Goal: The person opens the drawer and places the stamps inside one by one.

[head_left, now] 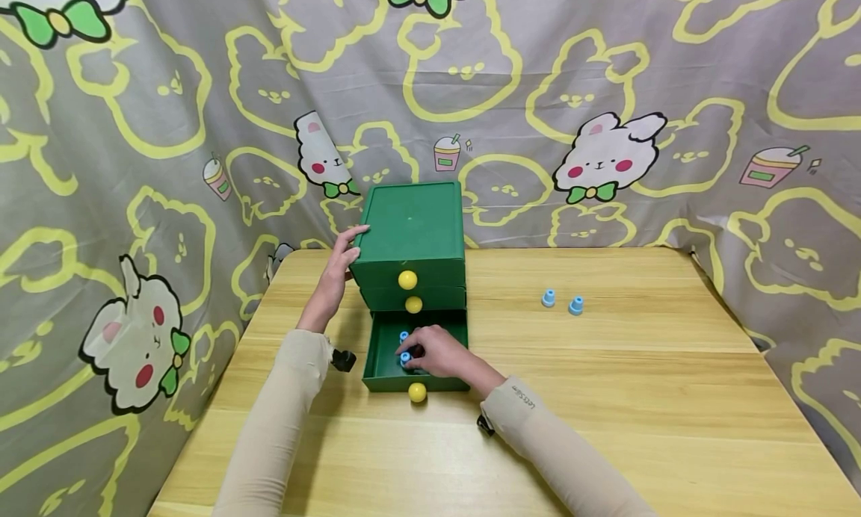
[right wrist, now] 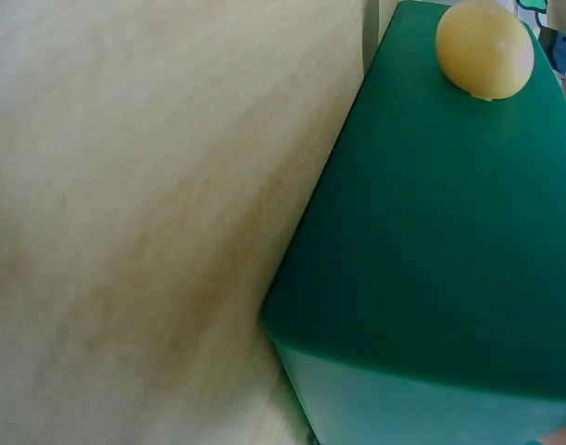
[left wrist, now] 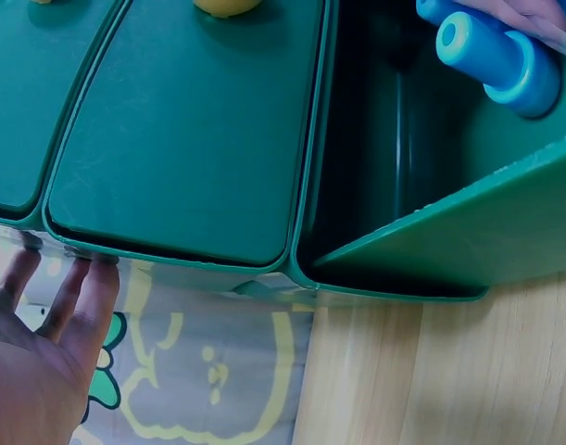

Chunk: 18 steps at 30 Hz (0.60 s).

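Observation:
My left hand (head_left: 336,274) rests against the left side of a green three-drawer cabinet (head_left: 412,222), its fingertips over the top edge. The left wrist view shows several fingers (left wrist: 90,311) touching the cabinet's side. Inside the pulled-out bottom drawer (head_left: 383,384), my right hand (head_left: 436,351) has its curled thumb and fingers at a small blue peg (head_left: 405,359) with a flared base, seemingly pinching it. Another blue peg (head_left: 403,337) stands just behind. In the right wrist view the drawer front (right wrist: 431,241) hides the right hand's fingers and the pegs.
Two more blue pegs (head_left: 562,302) stand on the wooden table (head_left: 605,397), right of the cabinet. Yellow ball knobs (head_left: 417,392) stick out from the drawer fronts. A patterned grey curtain (head_left: 511,91) hangs behind and to the left.

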### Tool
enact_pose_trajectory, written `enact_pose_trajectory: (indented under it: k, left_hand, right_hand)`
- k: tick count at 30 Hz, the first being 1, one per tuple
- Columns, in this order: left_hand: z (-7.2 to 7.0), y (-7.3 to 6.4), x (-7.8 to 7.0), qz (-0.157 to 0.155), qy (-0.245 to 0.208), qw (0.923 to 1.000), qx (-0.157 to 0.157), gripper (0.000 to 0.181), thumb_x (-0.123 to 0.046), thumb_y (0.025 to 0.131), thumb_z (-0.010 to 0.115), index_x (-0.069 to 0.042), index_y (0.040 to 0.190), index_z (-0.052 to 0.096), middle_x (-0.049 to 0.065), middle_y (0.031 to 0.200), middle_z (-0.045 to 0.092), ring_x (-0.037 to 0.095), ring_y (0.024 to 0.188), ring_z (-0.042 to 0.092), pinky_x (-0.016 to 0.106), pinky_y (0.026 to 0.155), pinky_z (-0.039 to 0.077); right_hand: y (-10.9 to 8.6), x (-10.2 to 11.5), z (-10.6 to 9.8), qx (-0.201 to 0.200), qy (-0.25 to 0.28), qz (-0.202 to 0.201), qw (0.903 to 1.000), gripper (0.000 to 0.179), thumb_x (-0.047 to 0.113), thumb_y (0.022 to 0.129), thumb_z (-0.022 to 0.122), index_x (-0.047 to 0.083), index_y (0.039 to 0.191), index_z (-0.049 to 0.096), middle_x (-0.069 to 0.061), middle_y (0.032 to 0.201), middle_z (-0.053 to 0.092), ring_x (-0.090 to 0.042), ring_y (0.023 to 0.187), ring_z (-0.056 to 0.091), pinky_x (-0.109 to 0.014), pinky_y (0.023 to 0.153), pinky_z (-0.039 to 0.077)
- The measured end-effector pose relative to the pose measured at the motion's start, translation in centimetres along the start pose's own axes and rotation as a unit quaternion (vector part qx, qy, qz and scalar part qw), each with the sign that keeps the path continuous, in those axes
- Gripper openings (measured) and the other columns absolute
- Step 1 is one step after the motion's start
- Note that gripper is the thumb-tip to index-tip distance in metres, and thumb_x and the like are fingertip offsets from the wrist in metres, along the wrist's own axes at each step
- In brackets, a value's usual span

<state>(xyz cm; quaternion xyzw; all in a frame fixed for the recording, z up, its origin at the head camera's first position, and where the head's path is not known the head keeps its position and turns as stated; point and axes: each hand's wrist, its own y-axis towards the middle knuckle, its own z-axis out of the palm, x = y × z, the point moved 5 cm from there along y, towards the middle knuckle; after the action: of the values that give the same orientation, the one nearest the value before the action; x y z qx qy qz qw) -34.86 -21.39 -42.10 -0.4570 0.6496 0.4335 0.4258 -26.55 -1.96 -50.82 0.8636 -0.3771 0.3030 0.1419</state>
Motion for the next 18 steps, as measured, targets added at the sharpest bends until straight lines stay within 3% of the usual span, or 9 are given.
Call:
enact_pose_trajectory:
  k: [18]
  left_hand:
    - [-0.08, -0.11, -0.14, 0.0, 0.004, 1.0, -0.004, 0.051, -0.042, 0.107, 0.037, -0.037, 0.158, 0.038, -0.003, 0.17, 0.02, 0.037, 0.144, 0.033, 0.067, 0.108, 0.028]
  right_hand:
    - [0.06, 0.08, 0.0, 0.01, 0.0, 0.015, 0.9998, 0.026, 0.014, 0.094, 0.078, 0.017, 0.119, 0.08, 0.0, 0.117, 0.074, -0.017, 0.11, 0.064, -0.033, 0.097, 0.053]
